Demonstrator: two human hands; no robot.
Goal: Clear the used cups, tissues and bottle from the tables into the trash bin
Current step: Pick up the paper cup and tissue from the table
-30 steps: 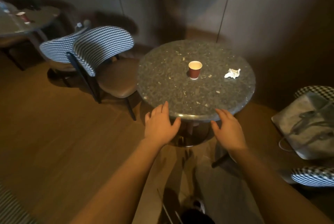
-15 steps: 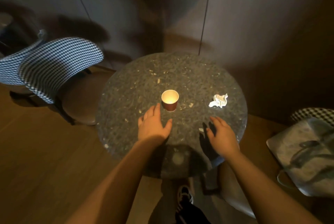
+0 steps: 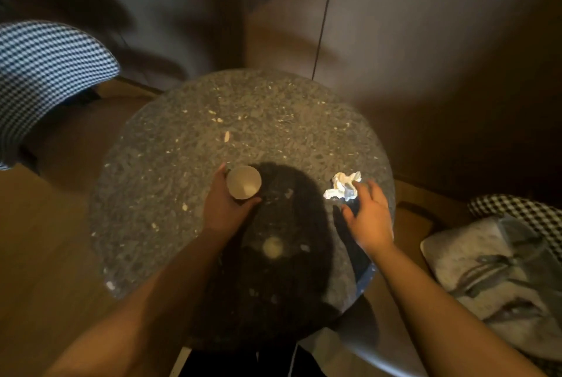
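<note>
The table (image 3: 188,163) top looks like dark polished stone flecked with pale chips, glossy enough to throw back a spot of light. The cup (image 3: 244,182) seems paper, matt and pale inside. The tissue (image 3: 342,186) is crumpled white paper. The chair (image 3: 45,72) back is checked woven cloth. The bag (image 3: 474,258) looks soft grey fabric. The floor (image 3: 45,255) is smooth wood.

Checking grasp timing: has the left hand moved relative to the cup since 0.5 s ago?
Yes. The left hand has gone forward across the table and now wraps the cup; earlier it lay short of it, open.
</note>
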